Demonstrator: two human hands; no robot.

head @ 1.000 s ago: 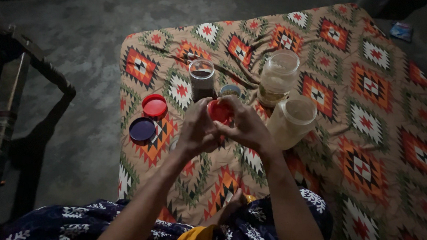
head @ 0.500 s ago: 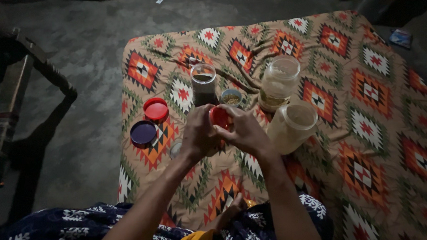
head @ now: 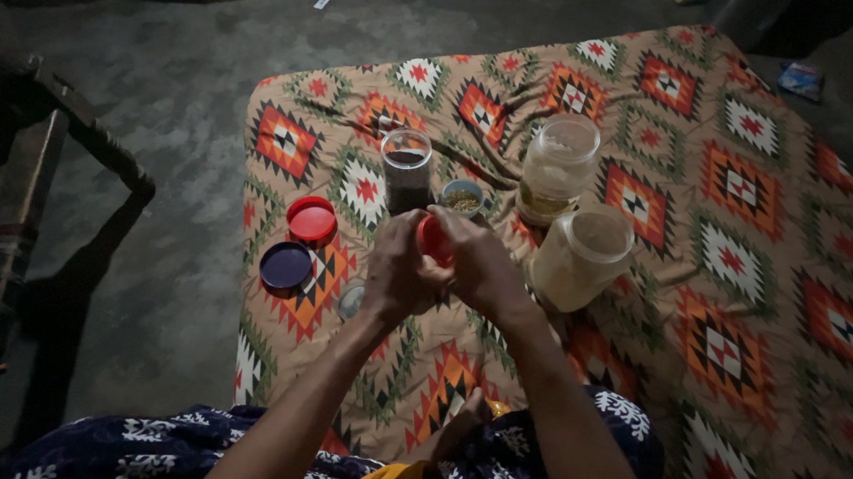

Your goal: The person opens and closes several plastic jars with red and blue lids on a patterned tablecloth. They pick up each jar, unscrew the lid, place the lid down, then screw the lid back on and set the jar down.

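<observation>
1. Your left hand point(head: 399, 273) and right hand point(head: 479, 268) both clasp the small red-lidded jar point(head: 434, 238) — it sits just in front of the dark-filled glass jar point(head: 406, 171).
2. Steady the body and turn only the lid — keep it level.

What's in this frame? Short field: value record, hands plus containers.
left hand: wrapped around a small container that it mostly hides
right hand: on the red lid atop that container
loose lids: red cap, dark purple cap, beside each other on the mat
open jars: dark-filled jar, two pale plastic jars, all uncapped
small bowl: between the jars, holds something grainy
surface: patterned mat on a grey floor
lighting: dim
</observation>
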